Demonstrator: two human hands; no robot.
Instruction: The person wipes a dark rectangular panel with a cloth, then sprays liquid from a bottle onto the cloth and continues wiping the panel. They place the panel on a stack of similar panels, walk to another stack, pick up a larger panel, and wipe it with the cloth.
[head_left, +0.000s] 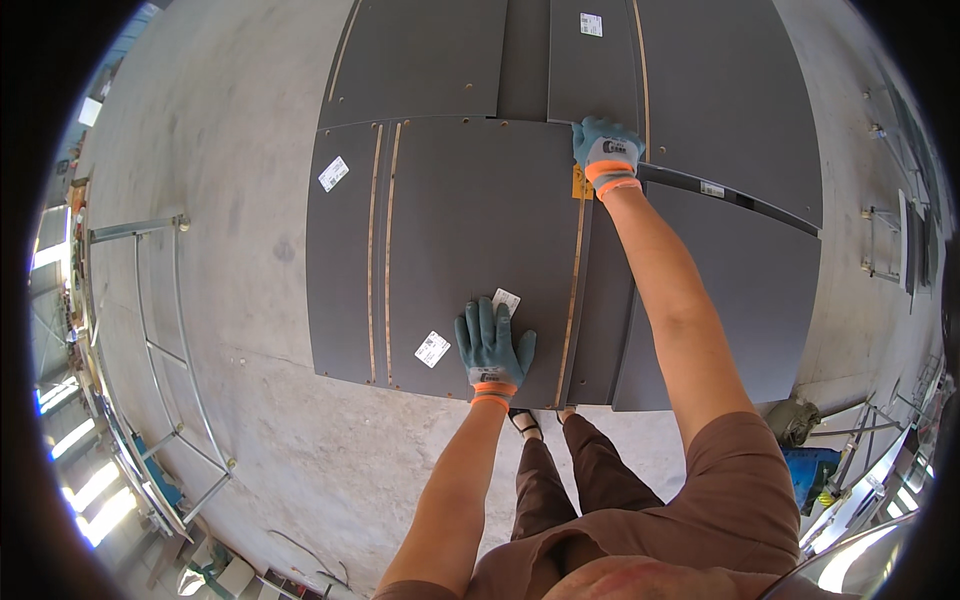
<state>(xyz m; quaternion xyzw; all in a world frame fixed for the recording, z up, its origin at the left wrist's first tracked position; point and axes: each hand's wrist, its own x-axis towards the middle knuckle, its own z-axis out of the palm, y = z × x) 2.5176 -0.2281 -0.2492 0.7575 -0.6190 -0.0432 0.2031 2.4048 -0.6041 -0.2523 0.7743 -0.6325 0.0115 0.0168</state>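
Observation:
Both my hands wear blue-grey coated work gloves with orange cuffs. My left hand lies palm down, fingers apart, on a dark grey grooved panel, over the edge of a white label. Another white label is just left of it. My right hand is at the panel's far right corner, fingers bent down; whether it grips anything cannot be told. Partly under its cuff is an orange-yellow piece at the end of a light groove. A narrower panel lies just beyond this hand.
More dark panels lie to the right and far side, some overlapping. A metal frame on casters stands on the concrete floor at the left. Metal racks and a blue item are at the right.

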